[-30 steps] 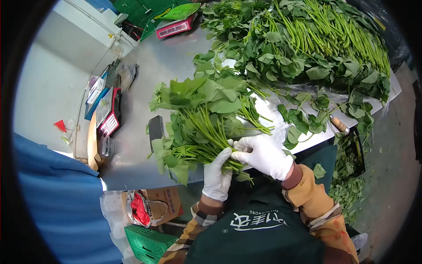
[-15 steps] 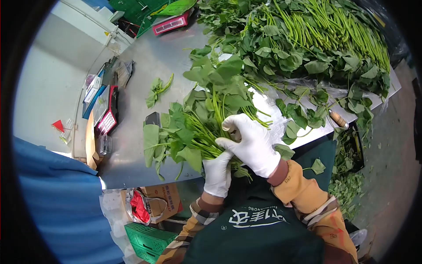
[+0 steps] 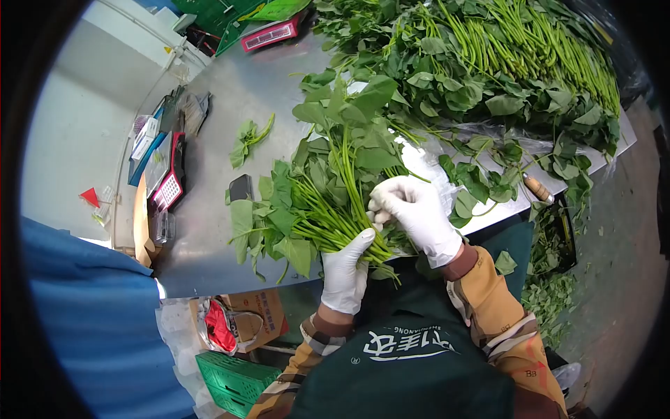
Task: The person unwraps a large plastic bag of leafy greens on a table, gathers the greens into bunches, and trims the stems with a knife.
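Observation:
My white-gloved left hand [image 3: 343, 279] is wrapped round the lower stems of a bunch of leafy greens [image 3: 335, 216], thumb lying across the front. The bunch leans over the table's near edge, its leaves spreading up and to the left and its cut ends sticking out beside the hand. Just right of the stems is my right hand [image 3: 417, 220], also gloved in white, its fingers curled and the tips pressed together. Whether a stem is pinched between them is hidden.
A large pile of the same greens [image 3: 488, 63] covers the back right. A loose sprig [image 3: 250, 142], a dark phone [image 3: 241, 187] and a pink-edged scale [image 3: 169, 188] lie left on the metal table [image 3: 209, 241]. A wooden-handled tool [image 3: 538, 188] rests at the right edge. Below stands a green crate [image 3: 237, 383].
My right hand has moved right, off the front of the bunch, and its fingers have curled in. More stems show now. My left hand stays round the bunch.

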`<state>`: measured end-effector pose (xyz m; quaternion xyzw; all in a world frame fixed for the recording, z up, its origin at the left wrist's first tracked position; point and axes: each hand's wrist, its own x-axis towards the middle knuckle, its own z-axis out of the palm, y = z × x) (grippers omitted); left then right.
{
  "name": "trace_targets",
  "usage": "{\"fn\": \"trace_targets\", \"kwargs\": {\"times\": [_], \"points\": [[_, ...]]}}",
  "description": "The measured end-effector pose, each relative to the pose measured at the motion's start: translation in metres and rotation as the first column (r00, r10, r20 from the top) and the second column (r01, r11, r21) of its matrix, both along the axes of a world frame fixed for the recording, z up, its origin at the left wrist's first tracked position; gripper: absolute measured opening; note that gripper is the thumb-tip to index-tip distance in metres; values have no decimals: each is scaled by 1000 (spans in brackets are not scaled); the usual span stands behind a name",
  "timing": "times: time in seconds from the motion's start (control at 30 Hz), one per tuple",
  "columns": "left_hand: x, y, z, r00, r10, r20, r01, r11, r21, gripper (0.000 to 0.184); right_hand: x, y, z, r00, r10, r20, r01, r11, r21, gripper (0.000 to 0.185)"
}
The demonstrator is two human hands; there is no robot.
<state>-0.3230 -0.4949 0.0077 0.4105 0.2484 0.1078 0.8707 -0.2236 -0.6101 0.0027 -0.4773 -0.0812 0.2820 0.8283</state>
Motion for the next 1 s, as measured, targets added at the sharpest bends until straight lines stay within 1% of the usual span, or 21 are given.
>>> {"fn": "trace_targets", "kwargs": {"times": [0.1, 0.17, 0.23, 0.27, 0.3, 0.33, 0.37, 0.4, 0.5, 0.53, 0.63, 0.67, 0.77, 0.8, 0.9, 0.93, 1.0], "points": [[-1, 0, 5, 1000, 16, -22, -16, 1000, -10, 46, 8, -6, -3, 966, -244, -84, 243, 970, -20, 11], [-1, 1, 2, 1000, 25, -18, -24, 1000, 14, 46, 4, -6, -1, 967, -240, 92, 246, 967, -68, 9], [0, -1, 0, 1000, 17, -25, -15, 997, 74, 47, -3, -9, 7, 938, -224, 264, 262, 958, -115, 8], [0, -3, 0, 999, 11, -30, -8, 995, 102, 47, -10, -7, 17, 938, -141, 318, 206, 961, -182, 6], [1, -7, -2, 1000, 16, -3, -15, 994, 112, 46, -15, -1, 10, 879, -83, 469, 240, 928, -285, 10], [3, -11, -3, 999, 20, 26, -24, 992, 124, 46, -18, 1, 8, 773, -34, 633, 331, 873, -357, 14], [4, -14, -5, 998, 26, 55, -34, 990, 136, 45, -20, 4, 7, 642, 40, 766, 430, 808, -402, 18], [2, -13, -17, 995, 80, 63, -93, 968, 235, 43, -20, 9, 2, 563, 29, 826, 519, 765, -381, 22], [-1, -7, -36, 996, 86, 37, -93, 876, 473, 43, -20, 10, 1, 541, 120, 832, 554, 694, -460, 21], [-4, -7, -38, 994, 93, 57, -108, 897, 429, 43, -21, 9, 1, 552, 115, 826, 552, 692, -465, 19], [-3, -8, -30, 994, 106, 17, -105, 922, 372, 45, -17, 5, -2, 636, 61, 770, 459, 771, -441, 16], [-2, -7, -27, 995, 100, 29, -104, 930, 353, 48, -14, 2, -2, 666, 42, 745, 416, 808, -418, 13], [1, -9, -12, 996, 83, 29, -88, 970, 226, 52, -16, -1, 1, 875, -75, 478, 269, 897, -351, 10], [2, -8, -12, 996, 79, 28, -83, 972, 218, 53, -16, -3, 6, 855, -103, 509, 301, 897, -325, 9], [2, -9, -8, 996, 85, 18, -87, 968, 235, 53, -17, 1, 5, 905, -123, 408, 256, 922, -290, 12], [2, -10, -10, 994, 100, 41, -107, 962, 251, 53, -17, 2, 5, 846, -84, 527, 304, 888, -346, 13], [2, -12, -19, 988, 128, 90, -149, 948, 281, 53, -19, 3, 5, 688, 29, 725, 416, 803, -427, 16]]}}
